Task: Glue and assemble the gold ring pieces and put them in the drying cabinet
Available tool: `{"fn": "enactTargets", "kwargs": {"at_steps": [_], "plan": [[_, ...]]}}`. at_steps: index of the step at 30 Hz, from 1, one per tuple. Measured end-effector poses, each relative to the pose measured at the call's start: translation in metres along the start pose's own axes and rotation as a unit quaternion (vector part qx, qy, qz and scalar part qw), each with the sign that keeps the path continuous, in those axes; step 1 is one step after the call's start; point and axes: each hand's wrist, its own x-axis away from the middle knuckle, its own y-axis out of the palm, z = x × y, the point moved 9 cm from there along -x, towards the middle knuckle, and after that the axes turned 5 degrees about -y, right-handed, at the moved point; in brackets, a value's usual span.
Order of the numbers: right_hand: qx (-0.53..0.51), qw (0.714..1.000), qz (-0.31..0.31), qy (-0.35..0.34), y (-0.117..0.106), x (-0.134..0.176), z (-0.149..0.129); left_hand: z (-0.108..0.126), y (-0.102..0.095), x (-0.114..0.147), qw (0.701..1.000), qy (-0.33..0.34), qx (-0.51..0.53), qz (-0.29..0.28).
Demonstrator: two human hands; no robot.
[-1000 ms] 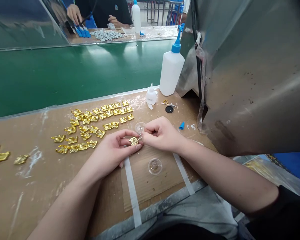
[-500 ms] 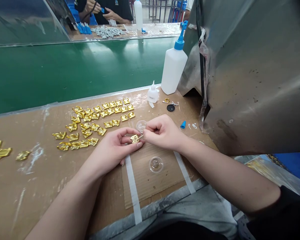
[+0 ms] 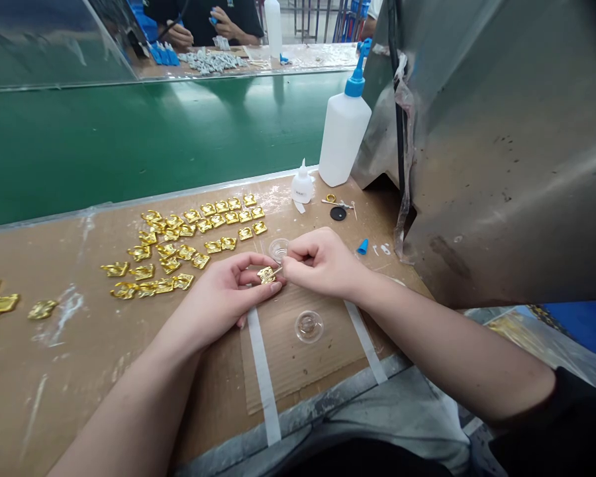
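Between the thumb and fingers of my left hand (image 3: 233, 283) is a small gold metal piece (image 3: 266, 275), its patterned face turned up. My right hand (image 3: 322, 264) pinches a thin pale stick (image 3: 278, 269), whose tip meets the right side of that piece; it looks like a swab, but the tip is too small to make out. Just behind my hands sits a clear plastic cup (image 3: 279, 248), partly covered by the right hand. A second clear cup (image 3: 308, 326) stands in front of them on a taped cardboard sheet (image 3: 298, 371).
Rows of gold pieces (image 3: 171, 250) lie left of my hands, with several more (image 3: 42, 309) at far left. A small dropper bottle (image 3: 302, 185), a large white bottle (image 3: 344, 136) and a blue cap (image 3: 362, 246) stand behind. A metal panel (image 3: 496, 152) rises on the right. A co-worker's hands (image 3: 226, 25) show across the green belt (image 3: 144, 136).
My hands keep nearly the same pose on the gold piece and stick. The whole view has shifted slightly. Across the belt, the co-worker's hands have moved apart.
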Motion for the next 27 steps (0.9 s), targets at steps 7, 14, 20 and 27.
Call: {"fn": "enactTargets", "kwargs": {"at_steps": [7,14,20,27], "plan": [[-0.012,1.0,0.015,-0.004,-0.003,-0.001,-0.002,0.002,0.0,0.0,1.0,-0.011,-0.002,-0.001],[-0.012,1.0,0.019,-0.012,-0.003,-0.002,-0.004,0.0,0.0,-0.001,1.0,-0.006,-0.003,-0.005],[-0.005,1.0,0.028,-0.013,-0.008,-0.001,-0.005,-0.002,0.0,-0.001,1.0,-0.009,-0.011,-0.006],[0.084,0.992,0.086,0.041,-0.035,-0.003,0.015,-0.002,0.001,0.0,0.999,-0.033,-0.009,-0.012]]}}
